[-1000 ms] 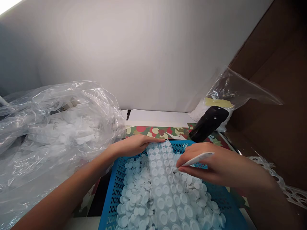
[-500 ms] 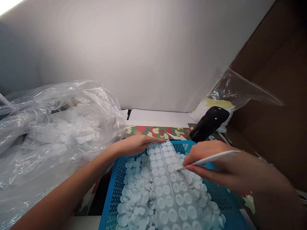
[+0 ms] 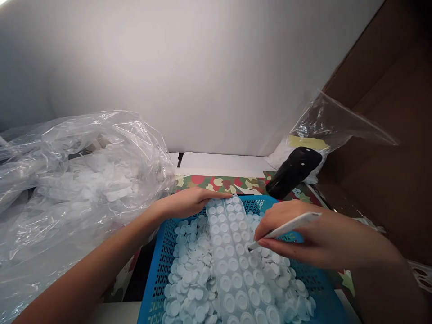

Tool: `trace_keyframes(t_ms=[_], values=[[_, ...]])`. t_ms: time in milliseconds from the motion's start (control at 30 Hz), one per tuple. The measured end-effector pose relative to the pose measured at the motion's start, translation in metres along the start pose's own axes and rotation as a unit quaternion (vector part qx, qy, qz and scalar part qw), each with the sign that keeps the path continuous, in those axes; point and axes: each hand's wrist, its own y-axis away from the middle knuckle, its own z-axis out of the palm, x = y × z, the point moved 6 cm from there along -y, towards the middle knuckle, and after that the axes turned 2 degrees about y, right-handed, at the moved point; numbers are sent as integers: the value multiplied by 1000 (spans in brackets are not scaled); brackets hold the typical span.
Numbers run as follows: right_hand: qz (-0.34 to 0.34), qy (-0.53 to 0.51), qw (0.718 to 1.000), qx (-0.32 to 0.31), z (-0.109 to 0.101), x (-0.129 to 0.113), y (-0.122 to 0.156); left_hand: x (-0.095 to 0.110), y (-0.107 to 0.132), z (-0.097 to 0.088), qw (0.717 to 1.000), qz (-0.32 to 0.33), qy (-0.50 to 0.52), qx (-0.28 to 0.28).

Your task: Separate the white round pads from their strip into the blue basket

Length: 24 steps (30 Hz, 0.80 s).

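A blue perforated basket (image 3: 162,261) in front of me holds several loose white discs (image 3: 192,270). Across the heap lies a long white strip of moulded discs (image 3: 236,265). My left hand (image 3: 189,202) rests flat on the strip's far end at the basket's back rim, fingers stretched out. My right hand (image 3: 303,234) is closed round a thin white stick-like tool (image 3: 290,225). The tool's tip touches the strip's right edge.
A large crumpled clear plastic bag (image 3: 77,180) of white parts fills the left. A black device (image 3: 292,172) and a smaller clear bag (image 3: 324,130) stand at the back right. Brown cardboard (image 3: 388,112) walls the right side. A camouflage-patterned mat (image 3: 222,183) lies under the basket.
My right hand shifted slightly along the strip and the tool tilted to a flatter angle, its tip staying at the strip's right edge. My left hand stayed in place.
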Motion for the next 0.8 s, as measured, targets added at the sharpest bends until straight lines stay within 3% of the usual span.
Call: trace_keyframes(t_ms=[467, 800], values=[[-14, 21, 999, 28, -3, -2, 2, 0, 1, -1, 1000, -2, -2, -4], [-20, 41, 999, 12, 5, 0, -3, -2, 0, 0, 1000, -2, -9, 0]])
